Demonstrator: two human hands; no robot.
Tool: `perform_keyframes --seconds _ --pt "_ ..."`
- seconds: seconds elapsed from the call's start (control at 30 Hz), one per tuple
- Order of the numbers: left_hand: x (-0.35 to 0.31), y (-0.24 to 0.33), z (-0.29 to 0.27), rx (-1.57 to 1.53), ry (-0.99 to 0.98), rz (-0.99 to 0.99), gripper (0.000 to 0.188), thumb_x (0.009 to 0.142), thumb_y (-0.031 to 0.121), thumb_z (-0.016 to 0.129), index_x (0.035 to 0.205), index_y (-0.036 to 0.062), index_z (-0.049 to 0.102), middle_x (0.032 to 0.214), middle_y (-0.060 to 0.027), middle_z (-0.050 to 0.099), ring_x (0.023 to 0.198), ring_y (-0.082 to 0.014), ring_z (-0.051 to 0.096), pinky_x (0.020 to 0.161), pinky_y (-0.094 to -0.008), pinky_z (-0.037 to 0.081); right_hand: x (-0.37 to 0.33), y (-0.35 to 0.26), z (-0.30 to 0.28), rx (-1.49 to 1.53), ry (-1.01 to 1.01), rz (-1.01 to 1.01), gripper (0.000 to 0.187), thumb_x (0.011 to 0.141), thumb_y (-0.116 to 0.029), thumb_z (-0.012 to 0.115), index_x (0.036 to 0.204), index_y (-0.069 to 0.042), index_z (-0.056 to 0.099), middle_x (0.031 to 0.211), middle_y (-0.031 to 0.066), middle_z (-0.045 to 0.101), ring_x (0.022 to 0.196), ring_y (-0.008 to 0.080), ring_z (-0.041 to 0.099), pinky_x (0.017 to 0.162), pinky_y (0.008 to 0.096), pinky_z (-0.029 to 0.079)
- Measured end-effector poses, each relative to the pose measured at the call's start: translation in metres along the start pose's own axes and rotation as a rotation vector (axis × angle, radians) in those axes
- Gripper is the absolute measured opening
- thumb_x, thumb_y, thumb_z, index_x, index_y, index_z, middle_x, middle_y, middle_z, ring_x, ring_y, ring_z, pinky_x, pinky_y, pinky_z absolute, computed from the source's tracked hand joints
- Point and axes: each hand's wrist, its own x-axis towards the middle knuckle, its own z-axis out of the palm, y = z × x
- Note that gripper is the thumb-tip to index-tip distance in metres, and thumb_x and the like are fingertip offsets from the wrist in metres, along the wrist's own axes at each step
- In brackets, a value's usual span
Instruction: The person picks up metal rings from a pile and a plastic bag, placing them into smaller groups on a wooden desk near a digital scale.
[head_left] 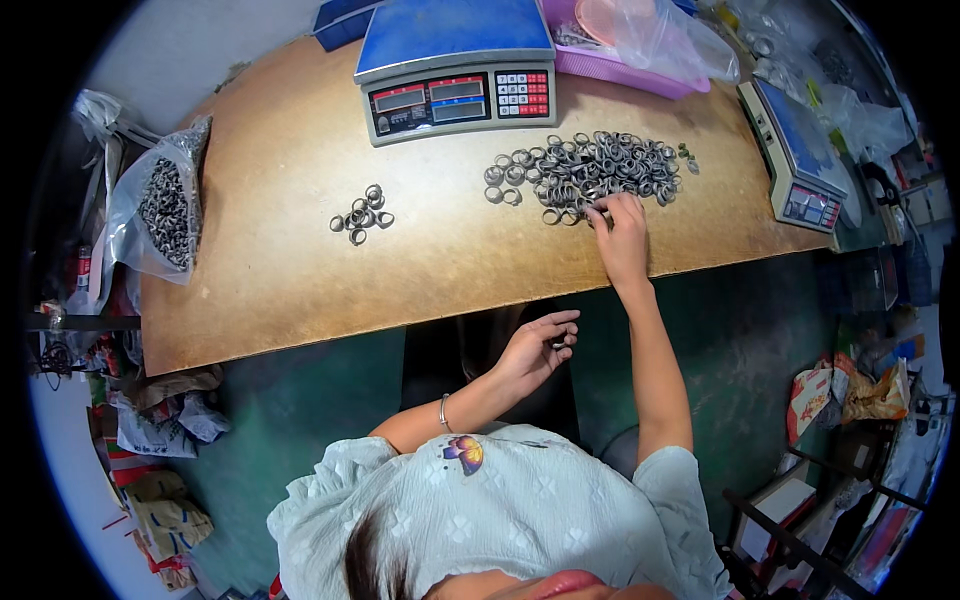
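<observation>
A large pile of small grey metal rings (600, 165) lies right of centre on the brown table (440, 260). At the pile's near edge, my right hand (622, 235) reaches down with thumb and fingers pinched on a ring. Off the table's front edge, above my lap, my left hand (535, 352) is held half curled. A small dark shape shows among its bent fingers, too small to make out. To the left, apart from the pile, sits a small group of several rings (360, 215), some touching one another.
A blue-topped scale (455, 85) stands at the back, beside a lilac basket (630, 72) with plastic bags. A second scale (800, 165) is at the right edge. A clear bag of small dark parts (170, 210) rests at the left edge. Tiny greenish pieces (688, 155) lie beside the pile.
</observation>
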Motion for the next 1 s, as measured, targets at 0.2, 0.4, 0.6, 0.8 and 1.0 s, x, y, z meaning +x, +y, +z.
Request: perform_keyframes --seconds 0.2,0.4,0.6,0.8,1.0 --pt "-0.006 0.01 0.014 -0.164 0.027 0.07 0.031 0.095 0.022 0.044 0.116 0.0002 0.051 0.095 -0.0051 0.057 0.081 -0.0134 0.052 0.068 -0.0259 0.044 -0.047 -0.051 -0.032 0.43 -0.266 0.236 0.007 0.077 -0.005 0.063 0.079 0.001 0.06 0.076 0.0082 0.057 0.064 0.0172 0.053 0.057 0.027 0.041" --pt "0.0 0.003 -0.016 0.065 0.001 0.0 0.021 0.092 0.016 0.051 0.107 0.0035 0.056 0.085 -0.0003 0.056 0.074 -0.0104 0.053 0.061 -0.0217 0.044 -0.039 -0.034 -0.032 0.315 -0.201 0.383 0.018 0.079 -0.01 0.063 0.093 0.001 0.06 0.088 0.0128 0.059 0.077 0.0261 0.056 0.068 0.0347 0.045" --pt "0.059 -0.027 -0.14 0.009 0.502 0.078 0.025 0.092 0.015 0.05 0.114 0.003 0.054 0.092 -0.0083 0.056 0.081 -0.017 0.055 0.07 -0.0259 0.05 -0.022 0.006 -0.007 -0.203 -0.053 -0.028 0.02 0.079 -0.004 0.06 0.098 0.002 0.056 0.094 0.0151 0.055 0.089 0.0338 0.052 0.077 0.0388 0.043" --pt "0.094 -0.034 -0.242 0.08 0.693 0.35 0.032 0.094 0.025 0.044 0.12 0.008 0.05 0.111 -0.0109 0.054 0.1 -0.025 0.053 0.08 -0.0367 0.049 -0.037 -0.018 -0.013 0.164 -0.11 0.04 0.012 0.078 0.002 0.058 0.09 0.002 0.058 0.087 0.0151 0.057 0.082 0.0329 0.055 0.072 0.0381 0.045" --pt "0.022 -0.009 -0.086 -0.162 0.232 -0.021 0.038 0.095 0.031 0.038 0.121 0.0045 0.047 0.113 -0.0119 0.054 0.103 -0.0273 0.053 0.091 -0.0404 0.044 -0.073 -0.061 -0.036 0.429 -0.426 -0.089 0.011 0.076 0.002 0.062 0.087 0.001 0.059 0.086 0.0135 0.059 0.081 0.0286 0.058 0.073 0.0346 0.047"
